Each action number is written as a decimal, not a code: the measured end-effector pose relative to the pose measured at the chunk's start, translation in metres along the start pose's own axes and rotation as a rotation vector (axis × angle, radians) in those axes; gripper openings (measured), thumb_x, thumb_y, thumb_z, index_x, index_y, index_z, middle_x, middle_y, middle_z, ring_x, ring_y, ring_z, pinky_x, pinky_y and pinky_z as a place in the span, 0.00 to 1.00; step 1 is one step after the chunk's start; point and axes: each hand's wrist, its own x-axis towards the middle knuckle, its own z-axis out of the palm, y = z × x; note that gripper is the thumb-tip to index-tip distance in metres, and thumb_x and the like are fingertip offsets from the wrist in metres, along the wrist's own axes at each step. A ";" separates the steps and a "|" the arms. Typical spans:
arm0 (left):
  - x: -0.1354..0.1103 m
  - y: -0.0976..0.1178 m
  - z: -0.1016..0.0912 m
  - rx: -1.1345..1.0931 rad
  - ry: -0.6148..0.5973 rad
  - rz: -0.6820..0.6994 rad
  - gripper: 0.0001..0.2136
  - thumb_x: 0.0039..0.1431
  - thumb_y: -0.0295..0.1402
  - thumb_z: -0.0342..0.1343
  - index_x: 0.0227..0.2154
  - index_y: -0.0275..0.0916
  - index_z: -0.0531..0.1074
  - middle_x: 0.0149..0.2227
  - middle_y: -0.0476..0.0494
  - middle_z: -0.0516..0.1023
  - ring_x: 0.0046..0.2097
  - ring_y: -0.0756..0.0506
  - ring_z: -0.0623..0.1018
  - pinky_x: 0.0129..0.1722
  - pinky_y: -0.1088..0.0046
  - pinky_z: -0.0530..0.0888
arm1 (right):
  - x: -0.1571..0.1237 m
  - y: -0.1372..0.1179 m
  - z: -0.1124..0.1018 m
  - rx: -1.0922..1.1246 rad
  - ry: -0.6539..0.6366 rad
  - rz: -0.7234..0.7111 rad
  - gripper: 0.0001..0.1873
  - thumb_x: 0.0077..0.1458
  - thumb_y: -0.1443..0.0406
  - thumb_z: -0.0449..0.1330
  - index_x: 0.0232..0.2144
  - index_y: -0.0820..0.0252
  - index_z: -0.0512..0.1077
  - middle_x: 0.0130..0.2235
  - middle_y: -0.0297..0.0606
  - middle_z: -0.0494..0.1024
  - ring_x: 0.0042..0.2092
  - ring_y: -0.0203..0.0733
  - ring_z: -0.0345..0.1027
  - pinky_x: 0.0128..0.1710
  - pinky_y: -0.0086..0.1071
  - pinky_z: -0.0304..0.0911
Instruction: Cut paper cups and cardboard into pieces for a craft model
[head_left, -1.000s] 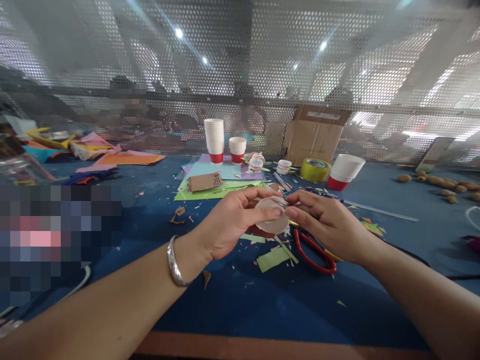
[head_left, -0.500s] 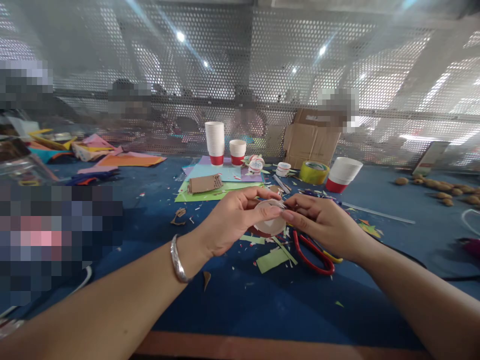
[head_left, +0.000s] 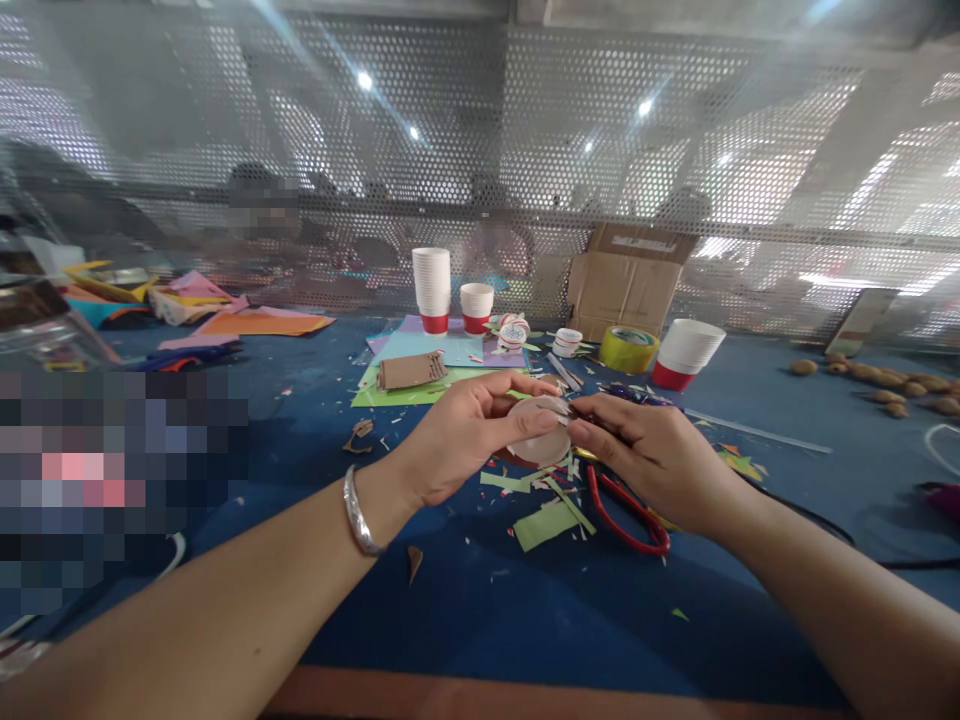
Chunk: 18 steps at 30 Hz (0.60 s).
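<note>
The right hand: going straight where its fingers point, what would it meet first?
Probably the white round paper piece held by the left hand; the right hand may be touching it (depth unclear).

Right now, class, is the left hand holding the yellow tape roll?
No: the left hand holds a round white piece, and the tape roll rests on the table.

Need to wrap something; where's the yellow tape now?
In the head view, the yellow tape sits right of centre on the table, in front of the cardboard box and left of the right-hand cup stack.
</note>
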 end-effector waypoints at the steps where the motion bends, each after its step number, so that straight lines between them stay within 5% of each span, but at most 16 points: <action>1: 0.000 0.000 0.000 -0.011 0.001 -0.007 0.16 0.53 0.35 0.69 0.44 0.37 0.77 0.34 0.45 0.81 0.33 0.50 0.78 0.33 0.75 0.74 | 0.000 0.000 0.001 -0.017 0.013 -0.011 0.18 0.69 0.55 0.52 0.47 0.59 0.76 0.43 0.40 0.83 0.41 0.41 0.77 0.38 0.29 0.68; 7: 0.001 0.000 0.000 -0.068 0.011 -0.003 0.17 0.52 0.35 0.71 0.43 0.37 0.77 0.36 0.46 0.81 0.34 0.50 0.79 0.33 0.76 0.74 | -0.002 0.002 0.005 -0.079 0.103 -0.044 0.20 0.69 0.57 0.53 0.54 0.59 0.75 0.51 0.42 0.82 0.49 0.45 0.79 0.45 0.33 0.72; 18: 0.003 -0.003 0.000 -0.113 -0.007 0.067 0.14 0.53 0.31 0.70 0.42 0.37 0.77 0.35 0.48 0.81 0.35 0.51 0.79 0.35 0.77 0.74 | -0.003 -0.003 0.005 -0.132 0.200 -0.083 0.17 0.67 0.58 0.56 0.49 0.62 0.78 0.45 0.44 0.85 0.44 0.46 0.81 0.40 0.31 0.74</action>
